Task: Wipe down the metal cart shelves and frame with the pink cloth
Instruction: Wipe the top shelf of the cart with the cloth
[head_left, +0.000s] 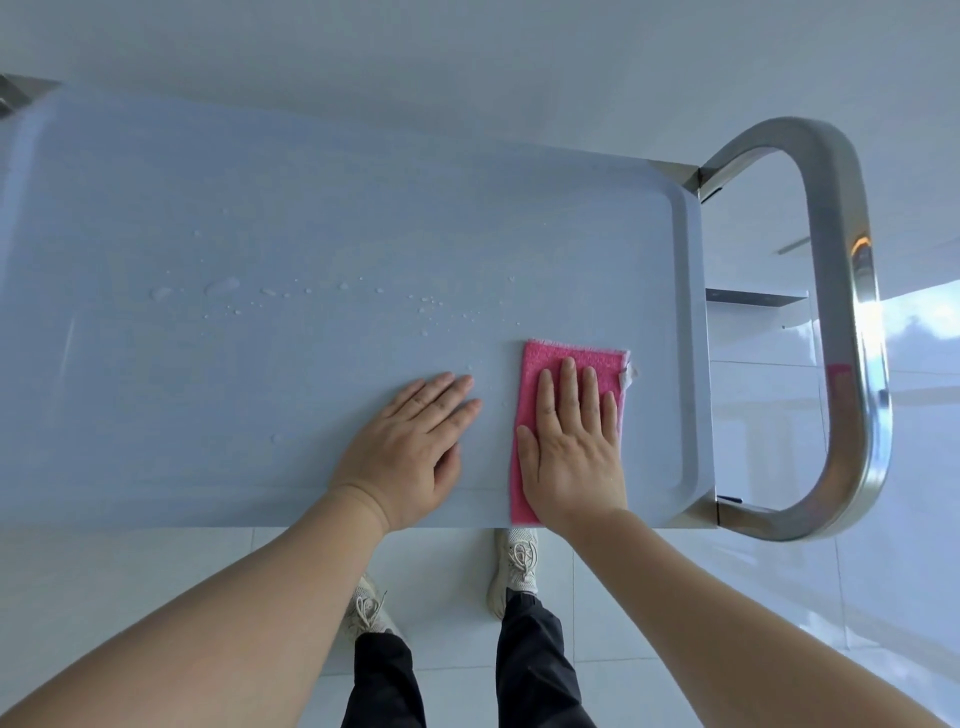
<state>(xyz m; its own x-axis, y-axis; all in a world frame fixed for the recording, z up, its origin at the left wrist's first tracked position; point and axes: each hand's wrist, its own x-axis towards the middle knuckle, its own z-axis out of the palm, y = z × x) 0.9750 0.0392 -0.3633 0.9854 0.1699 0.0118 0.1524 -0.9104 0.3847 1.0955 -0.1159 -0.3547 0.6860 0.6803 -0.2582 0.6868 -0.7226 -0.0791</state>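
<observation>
Right hand (574, 457) pressing flat on pink cloth (540, 358), grip fully open, fingers straight. Cloth lying on cart top shelf (311, 234) near handle (841, 312). Left hand (410, 447) resting flat just beside cloth, grip open too, holding nothing.

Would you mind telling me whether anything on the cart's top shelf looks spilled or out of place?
Yes: water drops lie scattered in a band across the middle of the shelf, left of and beyond the cloth under the right hand, and are not yet wiped. Nothing else looks askew or damaged.
</observation>
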